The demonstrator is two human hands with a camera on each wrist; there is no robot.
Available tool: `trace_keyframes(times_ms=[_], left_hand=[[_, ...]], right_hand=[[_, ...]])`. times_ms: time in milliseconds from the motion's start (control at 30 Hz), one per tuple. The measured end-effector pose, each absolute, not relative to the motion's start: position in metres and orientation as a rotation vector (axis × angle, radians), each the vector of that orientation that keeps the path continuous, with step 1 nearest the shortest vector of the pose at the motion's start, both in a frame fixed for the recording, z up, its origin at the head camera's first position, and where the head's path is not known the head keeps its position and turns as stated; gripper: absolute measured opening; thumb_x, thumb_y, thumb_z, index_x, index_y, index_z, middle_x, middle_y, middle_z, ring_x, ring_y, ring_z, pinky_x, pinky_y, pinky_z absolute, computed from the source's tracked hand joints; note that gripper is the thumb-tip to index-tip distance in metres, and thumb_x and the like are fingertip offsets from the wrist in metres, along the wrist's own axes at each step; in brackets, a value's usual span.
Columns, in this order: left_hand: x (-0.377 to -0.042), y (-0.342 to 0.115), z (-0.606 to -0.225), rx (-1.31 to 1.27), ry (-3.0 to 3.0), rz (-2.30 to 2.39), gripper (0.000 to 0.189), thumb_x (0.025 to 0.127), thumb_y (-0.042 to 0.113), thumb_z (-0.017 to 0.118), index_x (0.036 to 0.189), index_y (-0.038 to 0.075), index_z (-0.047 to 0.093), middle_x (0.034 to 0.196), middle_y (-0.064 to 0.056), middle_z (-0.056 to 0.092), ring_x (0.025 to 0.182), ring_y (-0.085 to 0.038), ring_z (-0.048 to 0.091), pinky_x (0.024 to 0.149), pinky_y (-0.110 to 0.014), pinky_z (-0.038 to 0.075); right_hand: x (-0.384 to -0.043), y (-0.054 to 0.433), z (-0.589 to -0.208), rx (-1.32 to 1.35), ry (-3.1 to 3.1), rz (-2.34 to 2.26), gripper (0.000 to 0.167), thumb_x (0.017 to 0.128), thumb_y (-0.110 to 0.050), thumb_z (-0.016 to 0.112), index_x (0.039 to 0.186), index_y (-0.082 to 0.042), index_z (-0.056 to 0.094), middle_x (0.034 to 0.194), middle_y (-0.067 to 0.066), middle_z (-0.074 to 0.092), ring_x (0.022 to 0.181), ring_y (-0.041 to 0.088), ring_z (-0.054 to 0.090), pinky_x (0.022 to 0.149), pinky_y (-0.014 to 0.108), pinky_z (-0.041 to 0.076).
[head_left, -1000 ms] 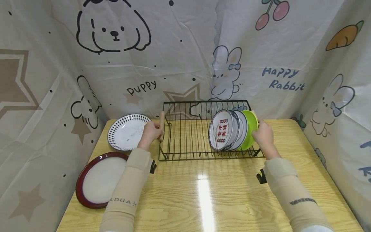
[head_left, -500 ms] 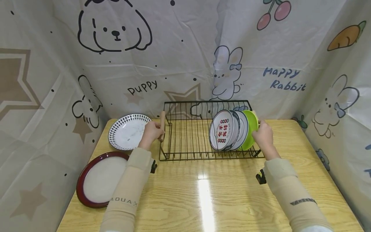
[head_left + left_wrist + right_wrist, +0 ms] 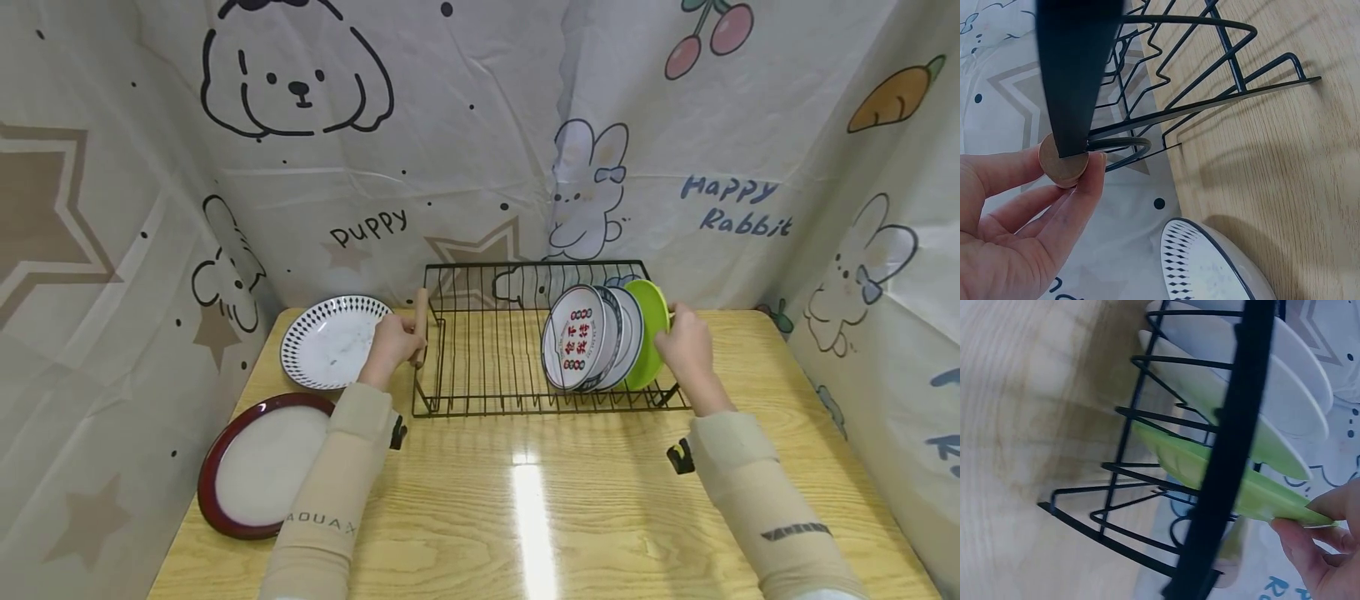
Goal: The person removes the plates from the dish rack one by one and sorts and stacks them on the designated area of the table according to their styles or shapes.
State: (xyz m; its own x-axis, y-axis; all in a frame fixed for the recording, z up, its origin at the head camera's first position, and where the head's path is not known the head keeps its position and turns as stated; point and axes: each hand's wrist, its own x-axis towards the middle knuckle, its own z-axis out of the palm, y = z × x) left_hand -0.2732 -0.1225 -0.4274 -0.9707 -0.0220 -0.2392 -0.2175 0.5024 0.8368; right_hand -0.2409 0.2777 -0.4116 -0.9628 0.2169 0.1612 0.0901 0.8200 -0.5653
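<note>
A black wire dish rack (image 3: 487, 266) stands on the table, a wooden handle at each end. My left hand (image 3: 388, 348) grips its left wooden handle (image 3: 422, 315); the left wrist view shows thumb and fingers around that handle (image 3: 1060, 167). At the other end, my right hand (image 3: 687, 348) pinches the upper rim of a lime-green plate (image 3: 652, 329). This plate (image 3: 1260, 497) leans in the rack's right part, its lower edge between the wires. Left of it several white dishes stand tilted, the front bowl (image 3: 576, 337) bearing red characters.
A white oval dish with a black diamond border (image 3: 330, 350) lies left of the rack. Nearer me is a plate with a dark red rim (image 3: 217, 467), partly covered by my left sleeve. A printed curtain (image 3: 465, 167) hangs behind and at both sides of the wooden table (image 3: 615, 500).
My right hand has shifted slightly to the right, and the green plate's upper edge has risen a little and tipped away from the white dishes. The left hand keeps its place on the handle.
</note>
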Motion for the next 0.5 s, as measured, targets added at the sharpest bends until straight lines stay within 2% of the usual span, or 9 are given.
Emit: trace_keyframes(times_ms=[300,500], left_hand=[[-0.275,-0.123,-0.427,-0.206,2.564,1.439,0.037,0.083,-0.003,0.056,0.120,-0.008,0.056,0.102,-0.026,0.061,0.081,-0.035,0.064,0.057,-0.026,0.051],[-0.276,-0.123,-0.426,-0.196,2.573,1.421,0.036,0.083,-0.003,0.056,0.118,-0.008,0.056,0.101,-0.026,0.062,0.083,-0.036,0.064,0.058,-0.025,0.050]], right_hand=[[-0.238,0.280,-0.388,-0.190,-2.705,0.757,0.040,0.076,0.008,0.045,0.115,0.015,0.049,0.099,0.034,0.057,0.081,0.046,0.058,0.065,0.049,0.051],[-0.236,0.285,-0.378,-0.212,-2.493,0.756,0.032,0.078,0.011,0.047,0.110,0.014,0.051,0.101,0.032,0.057,0.087,0.047,0.055,0.076,0.054,0.047]])
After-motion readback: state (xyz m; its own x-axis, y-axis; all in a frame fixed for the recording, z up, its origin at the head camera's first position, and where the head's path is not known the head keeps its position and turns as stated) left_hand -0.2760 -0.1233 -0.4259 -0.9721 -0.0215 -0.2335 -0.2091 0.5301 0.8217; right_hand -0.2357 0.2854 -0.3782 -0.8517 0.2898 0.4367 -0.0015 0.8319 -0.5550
